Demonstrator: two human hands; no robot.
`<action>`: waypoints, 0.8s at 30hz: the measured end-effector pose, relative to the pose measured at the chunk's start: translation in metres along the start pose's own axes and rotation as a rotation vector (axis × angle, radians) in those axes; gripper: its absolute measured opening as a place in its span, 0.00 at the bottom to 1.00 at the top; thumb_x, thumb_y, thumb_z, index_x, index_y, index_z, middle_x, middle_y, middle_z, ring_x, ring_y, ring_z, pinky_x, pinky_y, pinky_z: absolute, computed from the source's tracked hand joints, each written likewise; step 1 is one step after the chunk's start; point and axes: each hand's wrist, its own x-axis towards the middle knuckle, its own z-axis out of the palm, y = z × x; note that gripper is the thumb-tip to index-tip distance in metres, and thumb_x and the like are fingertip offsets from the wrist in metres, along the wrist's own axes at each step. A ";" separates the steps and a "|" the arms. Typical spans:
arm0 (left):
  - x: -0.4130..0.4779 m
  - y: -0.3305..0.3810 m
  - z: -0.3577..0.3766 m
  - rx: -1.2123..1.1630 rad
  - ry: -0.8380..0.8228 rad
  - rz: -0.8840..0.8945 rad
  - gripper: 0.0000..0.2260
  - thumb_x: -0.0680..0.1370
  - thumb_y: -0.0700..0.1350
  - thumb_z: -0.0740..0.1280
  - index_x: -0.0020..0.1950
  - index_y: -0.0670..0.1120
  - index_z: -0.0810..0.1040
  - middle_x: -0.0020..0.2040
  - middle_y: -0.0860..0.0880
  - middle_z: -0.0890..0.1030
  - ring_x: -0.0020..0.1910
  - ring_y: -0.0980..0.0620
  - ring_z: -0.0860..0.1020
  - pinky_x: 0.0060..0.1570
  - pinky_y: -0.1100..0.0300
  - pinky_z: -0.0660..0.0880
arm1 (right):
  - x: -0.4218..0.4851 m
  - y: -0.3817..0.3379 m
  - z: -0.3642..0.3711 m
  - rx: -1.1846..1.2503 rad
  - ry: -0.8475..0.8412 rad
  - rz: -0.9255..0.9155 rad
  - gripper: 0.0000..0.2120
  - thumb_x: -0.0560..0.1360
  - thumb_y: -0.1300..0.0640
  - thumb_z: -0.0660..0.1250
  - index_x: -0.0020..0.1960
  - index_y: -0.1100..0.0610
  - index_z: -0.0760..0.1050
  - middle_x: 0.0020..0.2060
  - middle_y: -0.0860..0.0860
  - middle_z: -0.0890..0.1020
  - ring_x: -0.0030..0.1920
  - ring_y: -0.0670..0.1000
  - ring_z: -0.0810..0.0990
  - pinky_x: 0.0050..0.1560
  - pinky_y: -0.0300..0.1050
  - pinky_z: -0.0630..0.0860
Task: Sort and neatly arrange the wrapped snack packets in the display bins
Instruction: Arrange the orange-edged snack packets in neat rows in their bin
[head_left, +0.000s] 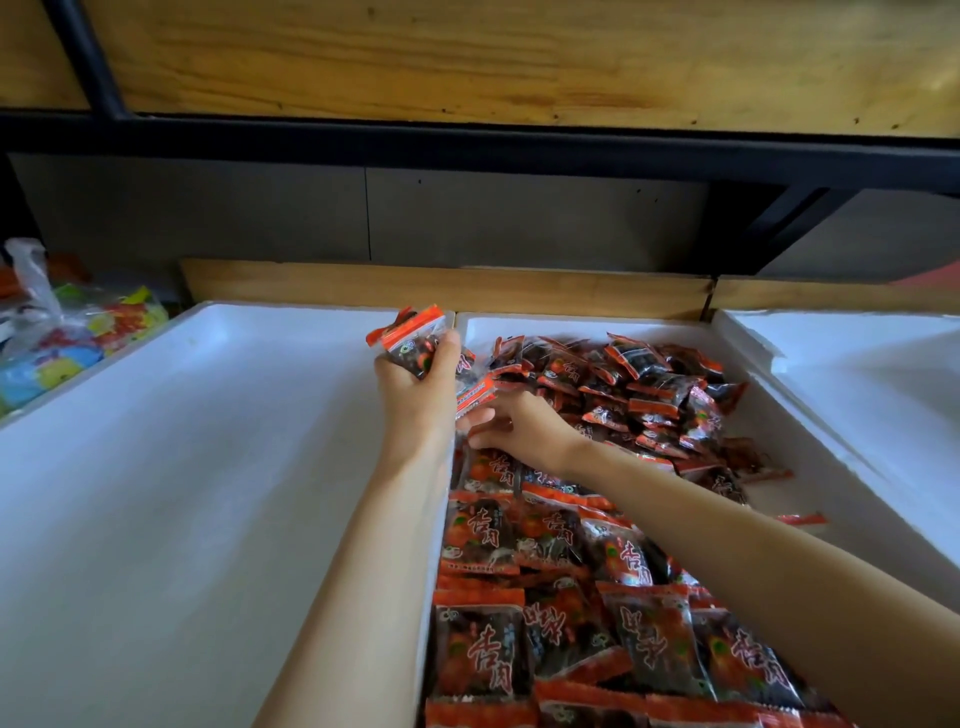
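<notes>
My left hand (415, 379) grips a bunch of red-and-black wrapped snack packets (410, 338); my right hand (519, 423), grip unclear, sits at its 4 o'clock, nearer the loose heap (649, 395) at 2 o'clock in the white foam bin (810, 441).

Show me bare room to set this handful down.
The left white bin is bare wall to wall. In the middle bin only the strip along its right wall is free; red packets crowd the rest. The far-right bin looks bare too.
</notes>
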 end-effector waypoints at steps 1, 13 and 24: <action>0.000 0.000 -0.001 -0.002 0.002 -0.005 0.19 0.80 0.48 0.66 0.66 0.40 0.70 0.53 0.42 0.80 0.32 0.54 0.81 0.25 0.63 0.77 | 0.001 -0.001 0.001 0.013 0.036 0.004 0.07 0.71 0.64 0.71 0.47 0.58 0.77 0.45 0.52 0.83 0.43 0.44 0.79 0.39 0.22 0.68; -0.002 -0.004 -0.003 0.033 -0.080 -0.062 0.13 0.79 0.46 0.67 0.61 0.42 0.76 0.45 0.45 0.80 0.36 0.52 0.80 0.23 0.62 0.75 | -0.019 -0.040 -0.034 0.454 0.343 -0.064 0.11 0.80 0.59 0.60 0.61 0.60 0.71 0.49 0.53 0.80 0.46 0.49 0.80 0.50 0.49 0.79; -0.022 -0.004 0.008 0.109 -0.297 -0.320 0.27 0.79 0.67 0.51 0.60 0.51 0.79 0.60 0.42 0.80 0.40 0.45 0.84 0.30 0.54 0.81 | -0.052 -0.060 -0.069 -0.036 0.090 -0.073 0.25 0.66 0.54 0.77 0.61 0.53 0.73 0.51 0.45 0.79 0.48 0.43 0.79 0.50 0.36 0.77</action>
